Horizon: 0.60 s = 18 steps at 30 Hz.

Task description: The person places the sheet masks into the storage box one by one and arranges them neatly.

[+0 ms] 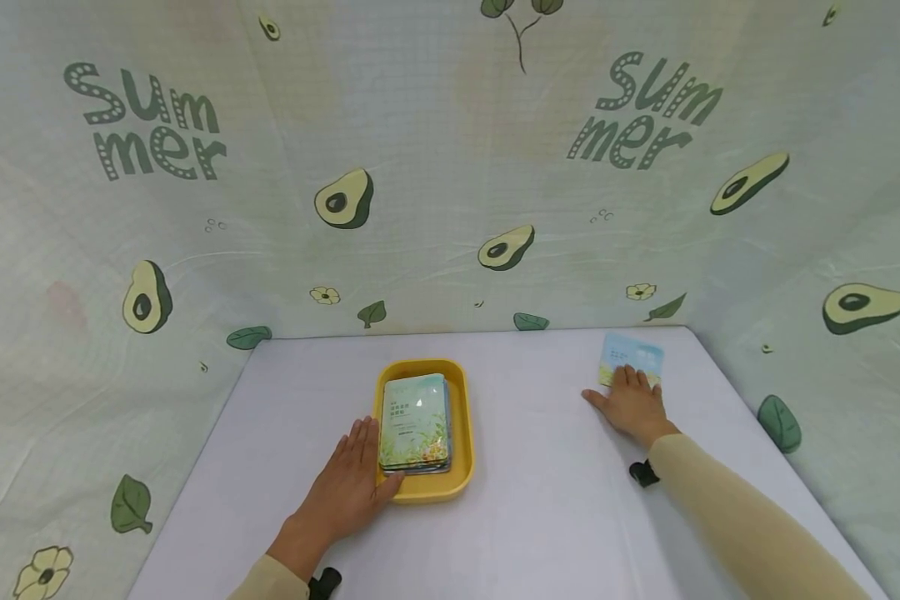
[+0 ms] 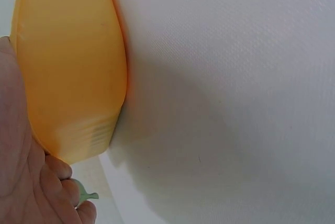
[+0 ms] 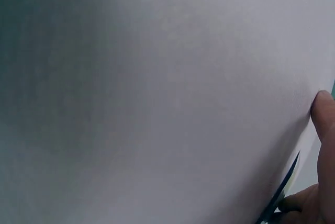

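A yellow tray (image 1: 429, 492) stands left of the table's middle, holding a stack of flat printed sachets (image 1: 414, 421), the top one pale green with flowers. My left hand (image 1: 348, 483) lies along the tray's left side with fingers straight and the thumb over its near left corner. In the left wrist view the tray's wall (image 2: 73, 67) fills the left part beside the hand. Toward the back right, a light blue flat sachet (image 1: 633, 354) lies on the table under the fingertips of my right hand (image 1: 635, 408). The right wrist view shows only some fingers (image 3: 325, 114) near the sachet's dark edge.
A white cloth covers the table (image 1: 528, 467). Behind and at both sides hangs a curtain (image 1: 427, 108) printed with avocados, leaves and lettering. The blue sachet lies close to the table's back edge.
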Tool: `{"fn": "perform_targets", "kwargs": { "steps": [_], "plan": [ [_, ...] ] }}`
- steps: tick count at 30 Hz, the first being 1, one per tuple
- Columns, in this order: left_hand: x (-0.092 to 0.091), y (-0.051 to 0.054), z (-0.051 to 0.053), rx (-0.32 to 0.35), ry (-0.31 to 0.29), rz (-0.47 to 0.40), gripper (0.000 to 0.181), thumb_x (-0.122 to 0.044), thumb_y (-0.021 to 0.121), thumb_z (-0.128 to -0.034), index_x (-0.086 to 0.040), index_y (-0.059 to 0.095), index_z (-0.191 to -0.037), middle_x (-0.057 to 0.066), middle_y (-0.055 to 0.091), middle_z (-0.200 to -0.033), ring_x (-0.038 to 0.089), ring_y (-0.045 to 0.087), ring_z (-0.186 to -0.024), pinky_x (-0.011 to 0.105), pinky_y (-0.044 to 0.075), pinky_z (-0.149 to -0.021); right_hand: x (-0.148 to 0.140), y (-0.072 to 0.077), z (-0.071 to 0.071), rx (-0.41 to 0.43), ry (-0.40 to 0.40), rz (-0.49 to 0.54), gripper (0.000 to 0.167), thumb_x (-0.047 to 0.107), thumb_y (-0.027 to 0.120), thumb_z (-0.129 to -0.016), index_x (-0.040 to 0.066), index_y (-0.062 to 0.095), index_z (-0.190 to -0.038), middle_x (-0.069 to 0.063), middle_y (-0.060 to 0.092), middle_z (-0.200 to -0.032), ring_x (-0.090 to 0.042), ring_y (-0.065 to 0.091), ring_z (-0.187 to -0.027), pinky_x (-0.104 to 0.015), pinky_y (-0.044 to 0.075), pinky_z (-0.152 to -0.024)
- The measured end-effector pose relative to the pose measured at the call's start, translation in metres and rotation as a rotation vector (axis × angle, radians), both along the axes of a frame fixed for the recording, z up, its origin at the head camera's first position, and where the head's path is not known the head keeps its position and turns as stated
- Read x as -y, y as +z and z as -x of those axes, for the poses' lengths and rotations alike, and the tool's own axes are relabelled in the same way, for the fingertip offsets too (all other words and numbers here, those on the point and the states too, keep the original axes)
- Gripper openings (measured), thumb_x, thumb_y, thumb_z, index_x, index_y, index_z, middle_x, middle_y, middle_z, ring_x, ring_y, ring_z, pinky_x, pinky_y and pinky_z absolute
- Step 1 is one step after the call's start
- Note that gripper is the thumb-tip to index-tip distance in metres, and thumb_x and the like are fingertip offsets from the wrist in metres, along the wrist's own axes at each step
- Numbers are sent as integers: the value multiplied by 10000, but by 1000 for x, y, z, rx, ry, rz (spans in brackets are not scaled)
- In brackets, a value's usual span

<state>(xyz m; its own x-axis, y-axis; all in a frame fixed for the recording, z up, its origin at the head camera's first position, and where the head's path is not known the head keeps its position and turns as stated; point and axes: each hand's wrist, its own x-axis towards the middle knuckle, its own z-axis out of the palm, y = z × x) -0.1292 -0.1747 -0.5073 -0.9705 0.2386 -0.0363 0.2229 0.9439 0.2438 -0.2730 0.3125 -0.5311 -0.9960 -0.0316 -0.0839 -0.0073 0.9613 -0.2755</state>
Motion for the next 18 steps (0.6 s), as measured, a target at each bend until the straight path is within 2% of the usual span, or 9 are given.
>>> {"fn": "perform_targets", "kwargs": {
  "steps": [4,9,14,18],
  "plan": [
    [1,1,0,11,-3,-1,953,-561,523,-1067,73,127,-1658,267,188,-1732,415,158,-1626,577,229,-1302,5,-4,-2,9,23,-2,971,592,470,-1077,-220,217,-1545,-450,223,-1610,-648,161,-1503,-835,119,-1174],
    [1,3,0,18,1,0,951,-554,526,-1067,70,122,-1660,265,185,-1733,412,158,-1627,574,223,-1305,26,-6,-13,-26,109,-40,885,550,474,-1089,-179,293,-1558,-404,295,-1620,-620,237,-1505,-814,164,-1187],
    [1,5,-2,24,-6,-5,943,-548,524,-1071,73,126,-1658,269,186,-1732,415,157,-1626,573,221,-1305,54,-2,-36,-99,222,-79,784,488,546,-1083,-148,418,-1524,-356,433,-1573,-583,389,-1450,-759,287,-1180],
    [0,5,-2,22,-10,0,938,-554,516,-1074,72,133,-1658,268,185,-1732,413,154,-1627,570,227,-1304,73,-1,-55,-134,297,-63,744,438,604,-1067,-150,458,-1499,-345,481,-1543,-564,428,-1433,-698,329,-1191]
  ]
}}
